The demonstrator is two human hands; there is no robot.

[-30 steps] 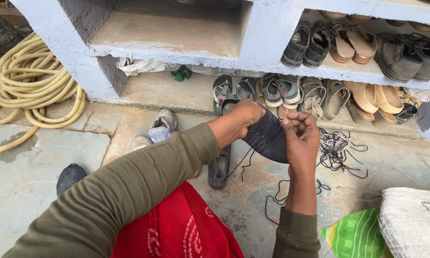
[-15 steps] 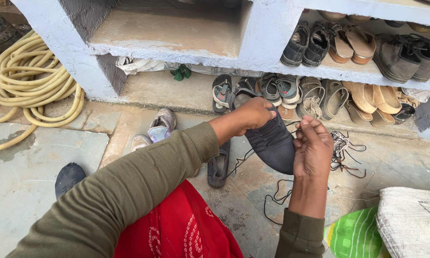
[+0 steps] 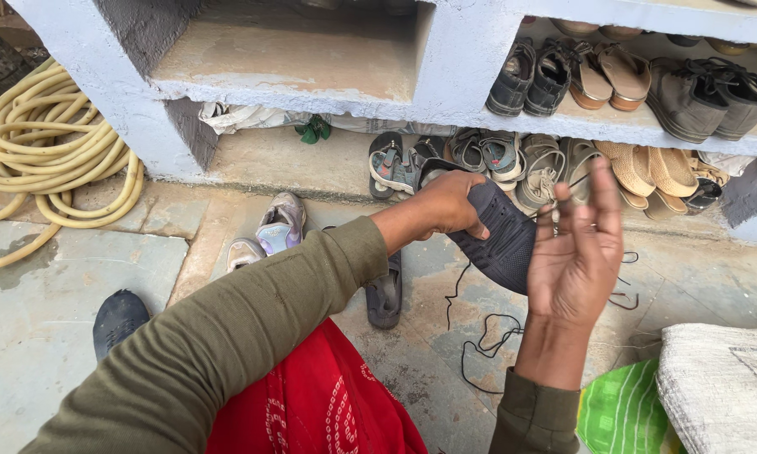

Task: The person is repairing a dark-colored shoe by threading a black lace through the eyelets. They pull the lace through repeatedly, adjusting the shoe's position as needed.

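Lifted clear since the previous frame, right hand (image 3: 576, 252) opens, apparently pinching a black lace (image 3: 479, 336); left hand (image 3: 446, 206) clasps the dark shoe (image 3: 500, 240) above the stone floor (image 3: 446, 370), before the shoe shelf (image 3: 614, 126)

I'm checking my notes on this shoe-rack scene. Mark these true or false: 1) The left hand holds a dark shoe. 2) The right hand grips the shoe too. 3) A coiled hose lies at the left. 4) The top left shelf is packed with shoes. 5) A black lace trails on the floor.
1) True: the left hand grips the dark shoe.
2) False: the right hand is open, palm up, beside the shoe.
3) True: a yellowish hose lies coiled there.
4) False: the top left shelf looks bare.
5) True: the black lace lies on the stone floor.
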